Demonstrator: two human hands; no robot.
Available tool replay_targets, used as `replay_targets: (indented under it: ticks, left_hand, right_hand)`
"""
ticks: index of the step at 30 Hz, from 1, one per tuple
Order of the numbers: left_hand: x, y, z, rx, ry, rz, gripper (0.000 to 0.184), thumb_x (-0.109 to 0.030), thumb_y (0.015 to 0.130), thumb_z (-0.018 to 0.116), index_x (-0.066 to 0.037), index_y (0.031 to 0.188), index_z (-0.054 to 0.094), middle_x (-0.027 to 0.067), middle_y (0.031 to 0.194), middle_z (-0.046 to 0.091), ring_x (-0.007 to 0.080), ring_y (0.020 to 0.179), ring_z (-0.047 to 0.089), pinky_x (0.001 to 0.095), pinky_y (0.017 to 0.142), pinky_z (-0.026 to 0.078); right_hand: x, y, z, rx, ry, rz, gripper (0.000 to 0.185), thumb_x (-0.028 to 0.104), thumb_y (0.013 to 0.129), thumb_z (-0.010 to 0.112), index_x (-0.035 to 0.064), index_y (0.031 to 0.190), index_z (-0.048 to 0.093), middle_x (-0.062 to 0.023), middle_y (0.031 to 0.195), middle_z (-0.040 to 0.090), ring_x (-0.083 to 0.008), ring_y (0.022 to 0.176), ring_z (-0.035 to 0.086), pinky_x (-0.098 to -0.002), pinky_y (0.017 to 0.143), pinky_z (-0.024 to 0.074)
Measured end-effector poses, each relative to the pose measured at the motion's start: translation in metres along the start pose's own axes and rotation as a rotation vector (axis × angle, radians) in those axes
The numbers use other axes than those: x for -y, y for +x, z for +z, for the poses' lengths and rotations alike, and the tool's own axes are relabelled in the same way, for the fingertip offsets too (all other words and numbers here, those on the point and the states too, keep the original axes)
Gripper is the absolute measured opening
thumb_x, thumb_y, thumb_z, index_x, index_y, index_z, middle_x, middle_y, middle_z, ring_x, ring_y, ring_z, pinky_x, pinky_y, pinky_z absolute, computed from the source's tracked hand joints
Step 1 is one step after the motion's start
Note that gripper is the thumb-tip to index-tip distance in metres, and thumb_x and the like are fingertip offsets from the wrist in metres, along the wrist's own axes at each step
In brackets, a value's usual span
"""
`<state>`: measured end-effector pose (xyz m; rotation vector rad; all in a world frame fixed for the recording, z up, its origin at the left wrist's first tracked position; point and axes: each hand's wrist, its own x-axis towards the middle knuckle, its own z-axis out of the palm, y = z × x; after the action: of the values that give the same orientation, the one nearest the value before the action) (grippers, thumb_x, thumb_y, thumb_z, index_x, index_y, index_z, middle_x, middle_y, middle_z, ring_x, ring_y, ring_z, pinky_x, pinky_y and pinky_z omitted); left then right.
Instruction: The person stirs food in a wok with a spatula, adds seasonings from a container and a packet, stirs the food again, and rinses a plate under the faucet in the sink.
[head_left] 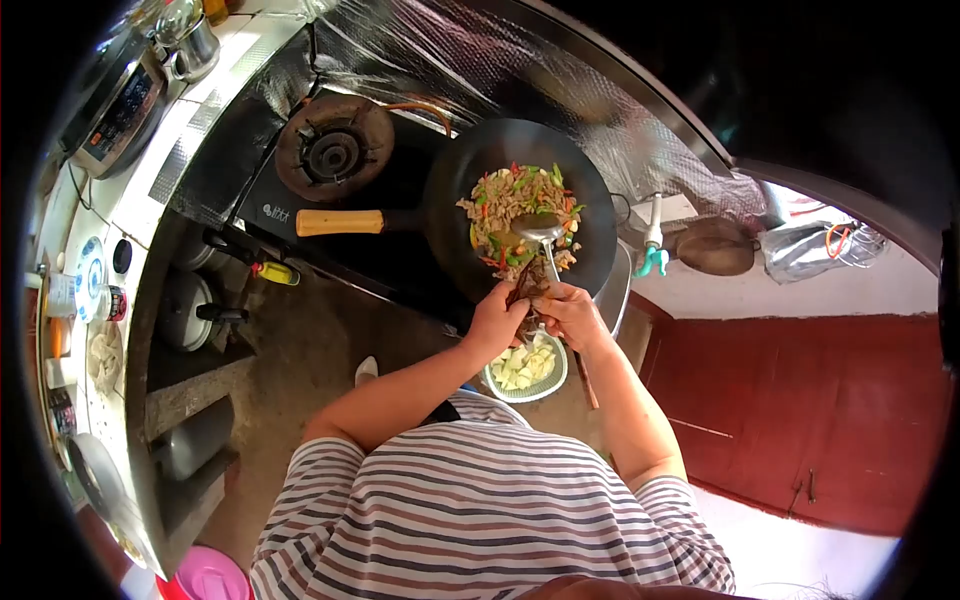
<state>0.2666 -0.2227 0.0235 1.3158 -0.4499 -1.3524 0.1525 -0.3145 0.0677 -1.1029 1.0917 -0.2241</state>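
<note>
A black wok (450,170) with a wooden handle (340,222) holds sliced meat with green and red peppers (500,205). The bowl of a metal ladle (540,230) rests on the food. Both hands meet at the wok's near edge. My left hand (494,322) is closed, with dark, thin items by its fingers that I cannot make out. My right hand (572,314) is closed around the ladle's handle area. Right below the hands is a light green basket (522,396) of pale sliced vegetables (525,366).
An unused gas burner (333,152) lies left of the wok. A rice cooker (120,105) and dishes line the left counter, above shelves with a lidded pot (185,310). A teal tap (653,260) and hanging pan (715,247) are at the right.
</note>
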Motion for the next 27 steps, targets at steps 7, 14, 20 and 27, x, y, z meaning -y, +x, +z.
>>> replay_targets:
  ticks: [7, 14, 20, 27]
  left_hand:
    - [-0.020, 0.009, 0.016, -0.041, 0.117, 0.064, 0.023, -0.023, 0.090, 0.048, -0.001, 0.095, 0.053, 0.0053, 0.075, 0.054, 0.0115, 0.059, 0.054, 0.0261, 0.047, 0.044]
    - [0.040, 0.058, 0.028, -0.109, 0.058, 0.167, 0.027, -0.024, 0.091, 0.046, -0.002, 0.108, 0.046, 0.0092, 0.083, 0.055, 0.0169, 0.060, 0.056, 0.0323, 0.053, 0.052]
    - [0.027, 0.069, 0.022, -0.085, 0.112, 0.044, 0.038, -0.025, 0.090, 0.047, -0.003, 0.121, 0.040, 0.0103, 0.093, 0.056, 0.0190, 0.071, 0.059, 0.0368, 0.059, 0.054]
    - [0.047, 0.096, 0.025, -0.096, 0.017, -0.017, 0.029, -0.023, 0.090, 0.048, -0.005, 0.112, 0.050, 0.0091, 0.090, 0.058, 0.0177, 0.073, 0.058, 0.0346, 0.055, 0.051]
  right_hand:
    - [0.023, 0.015, -0.026, 0.099, -0.196, 0.010, 0.012, 0.008, 0.077, 0.064, -0.0015, 0.081, 0.059, -0.0009, 0.058, 0.052, -0.0073, 0.046, 0.046, -0.0227, 0.040, 0.0364]
    - [0.037, 0.031, -0.022, 0.096, -0.388, -0.063, 0.023, 0.021, 0.078, 0.066, 0.0006, 0.085, 0.059, 0.0021, 0.053, 0.047, -0.0054, 0.043, 0.042, -0.0201, 0.038, 0.0322]
    - [0.042, 0.045, -0.021, -0.004, -0.460, -0.034, 0.014, 0.016, 0.079, 0.060, 0.0036, 0.085, 0.061, 0.0033, 0.056, 0.049, -0.0035, 0.044, 0.042, -0.0187, 0.037, 0.0307]
    - [0.058, 0.057, -0.011, -0.045, -0.679, 0.076, 0.013, 0.017, 0.079, 0.062, 0.0042, 0.082, 0.062, 0.0027, 0.062, 0.053, -0.0041, 0.050, 0.045, -0.0212, 0.042, 0.0330]
